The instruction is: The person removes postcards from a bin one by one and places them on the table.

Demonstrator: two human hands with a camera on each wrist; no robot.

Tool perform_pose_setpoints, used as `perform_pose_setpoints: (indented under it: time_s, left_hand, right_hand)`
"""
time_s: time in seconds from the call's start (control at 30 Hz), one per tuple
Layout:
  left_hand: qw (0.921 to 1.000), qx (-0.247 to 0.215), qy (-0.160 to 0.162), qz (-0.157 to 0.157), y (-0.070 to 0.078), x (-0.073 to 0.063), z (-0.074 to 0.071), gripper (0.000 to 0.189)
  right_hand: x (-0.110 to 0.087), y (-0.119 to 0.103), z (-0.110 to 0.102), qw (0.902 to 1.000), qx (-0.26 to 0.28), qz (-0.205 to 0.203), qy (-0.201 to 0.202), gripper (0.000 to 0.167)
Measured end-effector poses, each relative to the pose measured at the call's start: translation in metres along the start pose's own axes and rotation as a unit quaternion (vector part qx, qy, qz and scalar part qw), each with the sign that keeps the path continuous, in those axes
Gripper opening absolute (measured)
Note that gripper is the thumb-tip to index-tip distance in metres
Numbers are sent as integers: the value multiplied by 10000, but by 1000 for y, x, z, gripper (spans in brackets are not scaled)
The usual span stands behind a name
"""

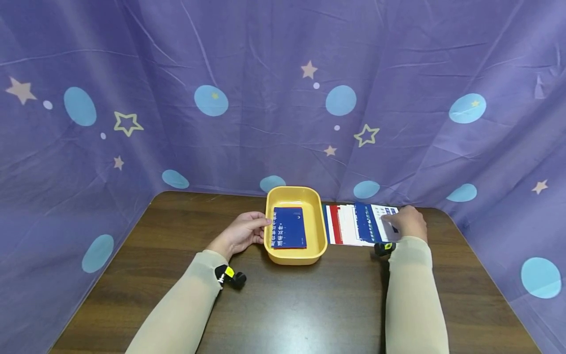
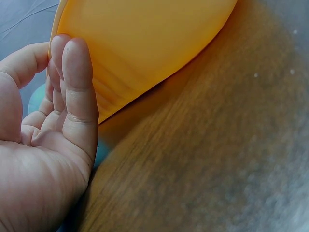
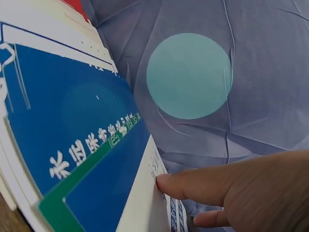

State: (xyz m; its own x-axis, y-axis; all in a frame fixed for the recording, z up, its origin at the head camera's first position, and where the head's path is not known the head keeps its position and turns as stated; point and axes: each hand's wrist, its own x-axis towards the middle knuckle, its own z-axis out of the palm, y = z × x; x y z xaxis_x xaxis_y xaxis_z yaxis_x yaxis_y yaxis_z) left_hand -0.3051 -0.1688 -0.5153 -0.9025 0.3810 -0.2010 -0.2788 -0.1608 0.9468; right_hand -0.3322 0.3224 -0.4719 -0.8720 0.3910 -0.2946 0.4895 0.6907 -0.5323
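My left hand (image 1: 242,232) grips the left side of a yellow plastic tray (image 1: 294,259), with its thumb at the rim and the other fingers against the outer wall (image 2: 125,63). A dark blue card (image 1: 289,227) with white Chinese writing lies flat in the tray. Right of the tray is a fanned row of overlapping cards (image 1: 347,225), in white, red and blue. At the row's right end my right hand (image 1: 410,223) pinches a white card (image 3: 145,193) with blue print; part of its grasp is hidden. Close up, blue cards (image 3: 72,106) overlap beside it.
The brown wooden table (image 1: 283,305) carries the tray and cards near its back edge. A purple curtain (image 1: 265,98) with stars and light blue spots hangs behind and along both sides. Each wrist wears a small black camera (image 1: 232,276).
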Motion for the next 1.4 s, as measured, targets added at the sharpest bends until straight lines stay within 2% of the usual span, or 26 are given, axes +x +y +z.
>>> perform_pose_setpoints:
  time_s: [0.13,0.23,0.4,0.6,0.73,0.83,1.03,1.13,1.4]
  left_hand:
    - [10000,-1,24,-13,0,0,0,12]
    - [10000,-9,60,-31,0,0,0,11]
    - [9999,-32,134,-72,0,2,0,8]
    - [9999,6,113,-65,-1,1,-1,7]
    - [9999,9,103,-29,-3,1,-3,7]
    - [10000,14,92,2,-4,1,-4,6]
    - [10000,28,57,25,-3,-2,-3,7]
    - [10000,-11,79,12,-4,-2,-3,7]
    - [10000,-3,66,10,-2,1,-1,6]
  right_hand:
    - [1,-1,-3,9992,-69,-370,114,65]
    - [-1,-8,-9,9972,-32,-726,157,66]
    - [-15,-39,-17,9922,111,-1234,-100,74]
    - [-36,-78,-8,9778,124,-2070,-314,67]
    - [-53,-99,-2,9729,82,-2258,-493,65]
    - [-64,-113,3,9698,248,-2333,-673,63]
    - [-82,-136,18,9523,843,-2703,-1140,58]
    - [-92,-146,26,9448,891,-2875,-1296,56]
    - [-107,-170,55,9420,668,-2872,-1604,55]
